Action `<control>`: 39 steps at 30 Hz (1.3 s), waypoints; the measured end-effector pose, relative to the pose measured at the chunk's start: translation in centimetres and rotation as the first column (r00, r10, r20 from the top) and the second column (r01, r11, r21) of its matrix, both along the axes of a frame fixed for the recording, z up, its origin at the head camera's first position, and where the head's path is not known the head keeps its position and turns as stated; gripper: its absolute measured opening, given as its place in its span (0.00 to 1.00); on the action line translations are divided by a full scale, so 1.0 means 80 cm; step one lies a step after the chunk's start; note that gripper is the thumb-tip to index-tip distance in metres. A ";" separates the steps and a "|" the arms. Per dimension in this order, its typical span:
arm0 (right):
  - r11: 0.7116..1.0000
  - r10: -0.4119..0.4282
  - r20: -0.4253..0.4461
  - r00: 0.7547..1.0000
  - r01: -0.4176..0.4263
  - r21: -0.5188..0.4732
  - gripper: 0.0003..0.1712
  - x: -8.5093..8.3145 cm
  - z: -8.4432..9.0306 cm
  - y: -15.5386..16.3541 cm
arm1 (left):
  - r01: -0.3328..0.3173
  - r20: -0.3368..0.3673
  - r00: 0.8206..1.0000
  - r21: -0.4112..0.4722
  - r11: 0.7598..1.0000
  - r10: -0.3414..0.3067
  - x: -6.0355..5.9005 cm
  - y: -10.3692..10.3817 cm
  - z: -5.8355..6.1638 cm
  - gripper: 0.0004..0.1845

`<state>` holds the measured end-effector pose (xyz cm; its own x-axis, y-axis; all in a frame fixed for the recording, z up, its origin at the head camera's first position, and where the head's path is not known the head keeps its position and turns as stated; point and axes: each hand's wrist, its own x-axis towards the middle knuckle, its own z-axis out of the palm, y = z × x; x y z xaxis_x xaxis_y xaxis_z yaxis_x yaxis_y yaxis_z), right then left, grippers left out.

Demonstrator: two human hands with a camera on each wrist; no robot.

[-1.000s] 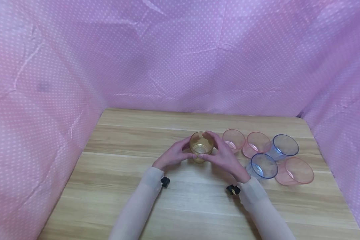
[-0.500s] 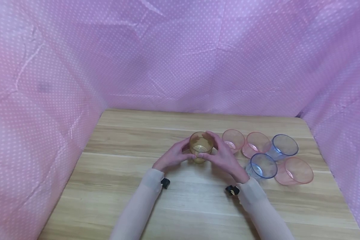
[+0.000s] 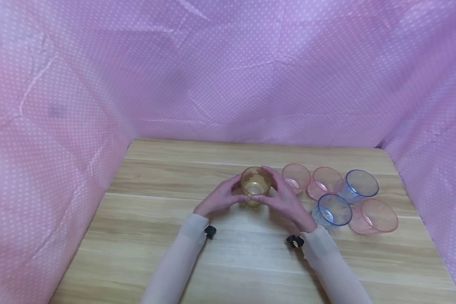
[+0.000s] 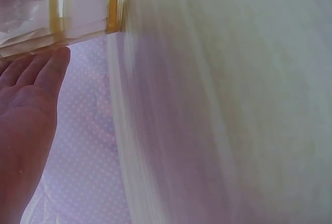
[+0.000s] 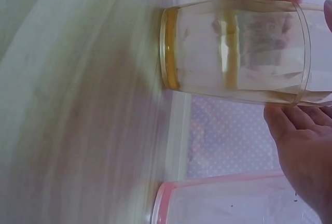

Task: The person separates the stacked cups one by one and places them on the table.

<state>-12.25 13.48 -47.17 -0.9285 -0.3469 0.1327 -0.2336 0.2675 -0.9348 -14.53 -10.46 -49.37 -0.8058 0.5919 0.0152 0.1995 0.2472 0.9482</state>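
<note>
A see-through amber cup stands upright at mid-table. In the right wrist view, a second base band and a rim partway up show that it is a nested stack of amber cups. My left hand holds the stack from the left, its fingers against the side. From the right, my right hand grips it, fingers on the wall. Both thumbs meet at the near side, close below the top rim. The left wrist view catches only part of the stack.
Right of my right hand stand pink cups and blue cups, grouped close together. The wooden table is enclosed by pink dotted cloth at the back and sides.
</note>
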 end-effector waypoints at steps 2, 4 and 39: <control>1.000 0.004 0.000 1.000 -0.004 -0.004 0.53 0.000 -0.001 0.000 | -0.005 0.001 1.000 -0.002 1.000 0.005 0.001 0.000 0.000 0.45; 1.000 0.004 0.003 1.000 -0.004 -0.009 0.53 0.000 -0.001 0.000 | -0.010 0.004 1.000 -0.006 1.000 0.010 0.001 0.000 0.000 0.45; 0.997 -0.018 -0.016 1.000 0.016 -0.070 0.54 0.006 0.006 0.003 | -0.045 0.007 0.999 -0.054 0.998 0.046 0.002 0.002 0.000 0.48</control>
